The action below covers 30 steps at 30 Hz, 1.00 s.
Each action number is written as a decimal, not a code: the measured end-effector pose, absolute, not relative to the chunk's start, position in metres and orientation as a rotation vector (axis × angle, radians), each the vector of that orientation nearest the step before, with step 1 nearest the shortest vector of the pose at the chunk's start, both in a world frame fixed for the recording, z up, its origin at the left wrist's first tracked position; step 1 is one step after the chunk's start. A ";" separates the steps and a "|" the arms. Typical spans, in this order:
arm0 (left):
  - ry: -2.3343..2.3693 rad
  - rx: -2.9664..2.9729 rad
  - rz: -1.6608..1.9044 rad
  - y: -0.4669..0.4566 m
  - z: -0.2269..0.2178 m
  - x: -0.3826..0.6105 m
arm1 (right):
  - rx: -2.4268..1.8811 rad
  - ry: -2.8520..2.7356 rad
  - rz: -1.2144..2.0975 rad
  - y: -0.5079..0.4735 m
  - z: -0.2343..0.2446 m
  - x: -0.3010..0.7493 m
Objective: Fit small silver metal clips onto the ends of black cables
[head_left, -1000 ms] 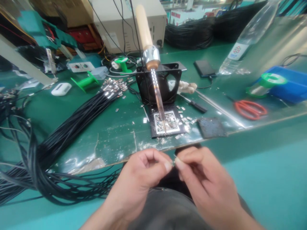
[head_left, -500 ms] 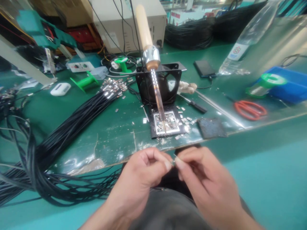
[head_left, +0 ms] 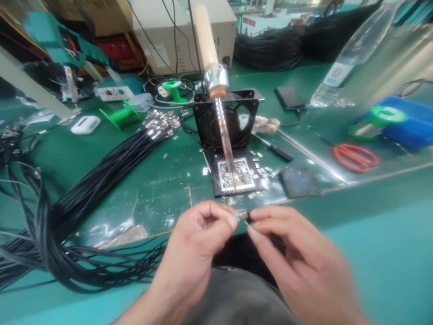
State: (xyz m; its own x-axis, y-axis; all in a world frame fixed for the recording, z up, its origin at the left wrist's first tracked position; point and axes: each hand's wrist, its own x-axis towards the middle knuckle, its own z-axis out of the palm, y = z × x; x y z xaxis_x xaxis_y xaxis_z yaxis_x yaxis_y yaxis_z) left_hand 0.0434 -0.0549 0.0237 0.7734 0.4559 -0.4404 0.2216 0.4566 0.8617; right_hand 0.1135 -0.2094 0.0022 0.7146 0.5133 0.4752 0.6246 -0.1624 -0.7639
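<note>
At the bench's front edge, my left hand is closed, thumb and forefinger pinching a small metal connector. It is blurred and mostly covered by the fingertips. My right hand is just to the right of it, thumb and forefinger parted around its end, with a thin light wire end close to the thumb tip. Beyond the hands, a soldering iron with a wooden handle points down over a tray of small metal pieces. More small metal pieces lie scattered beside the tray.
Behind the iron stands a black fan. A bundle of black cables with metal ends lies on the left. On the right are a dark pad, a black-handled tool, red-handled scissors, a solder spool and a bottle.
My right thumb and forefinger have parted from their pinch at the connector. Both hands have risen slightly, and the view has shifted a little.
</note>
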 end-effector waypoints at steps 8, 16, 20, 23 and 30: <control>0.701 1.125 0.186 -0.053 0.024 0.046 | -1.845 -0.914 -0.205 -0.202 0.004 0.117; 0.717 1.119 0.183 -0.051 0.023 0.051 | -1.855 -0.928 -0.227 -0.197 0.007 0.121; 0.707 1.114 0.186 -0.050 0.025 0.054 | -1.842 -0.925 -0.241 -0.196 0.007 0.122; 0.708 1.113 0.182 -0.050 0.026 0.055 | -1.835 -0.928 -0.239 -0.195 0.007 0.123; 0.754 1.134 0.190 -0.049 0.029 0.058 | -1.836 -0.927 -0.250 -0.192 0.009 0.128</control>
State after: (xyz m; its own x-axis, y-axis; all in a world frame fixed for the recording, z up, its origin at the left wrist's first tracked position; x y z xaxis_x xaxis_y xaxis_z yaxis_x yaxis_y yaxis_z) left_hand 0.0585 -0.0491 0.0286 0.7422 0.4999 -0.4463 0.2288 0.4370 0.8699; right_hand 0.1278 -0.1916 0.0092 0.6822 0.4811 0.5506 0.6926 -0.1839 -0.6975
